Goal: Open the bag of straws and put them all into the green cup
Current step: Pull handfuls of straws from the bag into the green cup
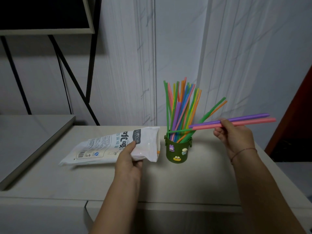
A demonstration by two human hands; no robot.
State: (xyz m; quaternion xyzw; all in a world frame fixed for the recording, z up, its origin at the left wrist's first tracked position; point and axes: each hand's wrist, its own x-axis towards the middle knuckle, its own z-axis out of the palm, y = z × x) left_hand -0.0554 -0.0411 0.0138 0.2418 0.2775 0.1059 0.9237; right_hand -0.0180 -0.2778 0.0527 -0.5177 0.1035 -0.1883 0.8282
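Straws (181,108) in green cup (177,152), bag (108,147) alongside

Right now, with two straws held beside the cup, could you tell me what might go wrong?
1. The right hand holds the purple straw and pink straw almost level; pushed in sideways, they could tip the green cup, crowded with leaning straws.
2. An orange straw tip shows at the mouth of the bag that the left hand grips; it may be missed.

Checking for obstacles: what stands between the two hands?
In the head view, the green cup, holding a bunch of coloured straws, stands on the table between the left hand gripping the bag and the right hand pinching two straws.
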